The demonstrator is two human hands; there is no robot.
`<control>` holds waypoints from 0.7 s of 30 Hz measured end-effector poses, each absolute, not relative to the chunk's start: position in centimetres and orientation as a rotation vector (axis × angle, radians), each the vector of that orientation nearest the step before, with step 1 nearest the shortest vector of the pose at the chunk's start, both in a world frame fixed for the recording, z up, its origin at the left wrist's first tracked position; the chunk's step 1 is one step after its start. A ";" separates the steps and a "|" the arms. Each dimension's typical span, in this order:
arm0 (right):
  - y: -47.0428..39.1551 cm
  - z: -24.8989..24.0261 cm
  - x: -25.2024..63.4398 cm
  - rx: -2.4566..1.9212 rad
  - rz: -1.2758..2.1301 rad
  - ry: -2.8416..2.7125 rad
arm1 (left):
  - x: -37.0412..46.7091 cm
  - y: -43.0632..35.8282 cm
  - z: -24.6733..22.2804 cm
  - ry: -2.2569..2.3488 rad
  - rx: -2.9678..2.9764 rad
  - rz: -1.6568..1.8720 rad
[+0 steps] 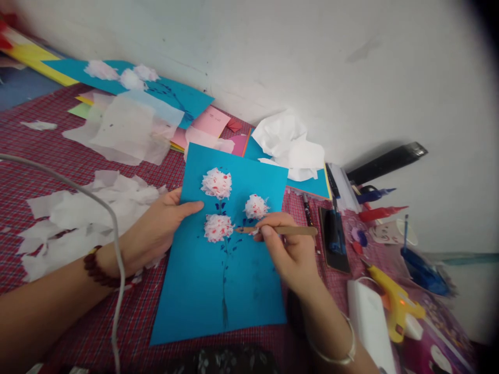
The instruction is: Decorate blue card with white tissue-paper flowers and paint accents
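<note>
A blue paper sheet (195, 291) is tilted up in front of me, bearing a painted dark stem, small dark-blue leaf marks and three white tissue-paper flowers (218, 228) speckled with red. My left hand (159, 223) grips its left edge, thumb on the front. Between the fingers of my right hand (288, 249) is a flat wooden stick (294, 230). Its narrow tip points left, at the right side of the lower flower; whether it touches is hard to tell.
Behind stands another blue sheet with white flowers (187, 101). Tissue-paper pieces (93, 202) lie at left, crossed by a grey cable (115, 228). Crumpled white paper (284, 137) sits by the wall. At right are a phone (331, 234), a yellow glue gun (393, 301) and a white power strip (368, 322).
</note>
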State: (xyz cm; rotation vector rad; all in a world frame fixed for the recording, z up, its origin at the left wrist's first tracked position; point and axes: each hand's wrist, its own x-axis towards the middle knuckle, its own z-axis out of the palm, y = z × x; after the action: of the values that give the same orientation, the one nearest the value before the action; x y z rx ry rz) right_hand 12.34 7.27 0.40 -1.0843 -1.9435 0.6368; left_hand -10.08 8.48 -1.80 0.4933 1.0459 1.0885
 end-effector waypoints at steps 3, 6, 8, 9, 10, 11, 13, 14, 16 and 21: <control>7.2 0.4 12.3 -1.090 0.636 -1.954 | -10.2 8.5 -2.0 1.039 0.489 1.086; 7.1 0.4 12.0 -1.016 0.625 -2.046 | -10.1 8.5 -1.9 1.060 0.489 1.086; 7.1 0.3 12.0 -1.007 0.637 -2.015 | -10.1 8.4 -1.8 1.062 0.494 1.089; 7.0 0.2 12.1 -1.018 0.652 -1.967 | -10.0 8.4 -1.8 1.060 0.495 1.089; 7.0 0.1 12.3 -1.029 0.669 -1.910 | -10.0 8.4 -1.8 1.060 0.493 1.086; 6.9 0.0 12.4 -1.036 0.684 -1.860 | -10.0 8.4 -1.8 1.062 0.487 1.085; 6.9 -0.2 12.5 -1.038 0.698 -1.830 | -10.0 8.4 -1.7 1.067 0.473 1.081; 6.9 -0.4 12.4 -1.038 0.694 -1.848 | -10.0 8.4 -1.7 1.070 0.469 1.082; 6.9 -0.5 12.4 -1.054 0.666 -1.906 | -9.9 8.4 -1.6 1.075 0.466 1.083; 7.0 -0.5 12.5 -1.095 0.658 -1.870 | -9.9 8.4 -1.6 1.067 0.465 1.079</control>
State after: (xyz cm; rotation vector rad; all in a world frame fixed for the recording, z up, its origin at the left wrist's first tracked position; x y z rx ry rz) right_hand 12.46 7.02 -0.52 -1.0954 -1.8699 0.6584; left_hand -9.94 8.43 -1.64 0.4651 1.0670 1.0792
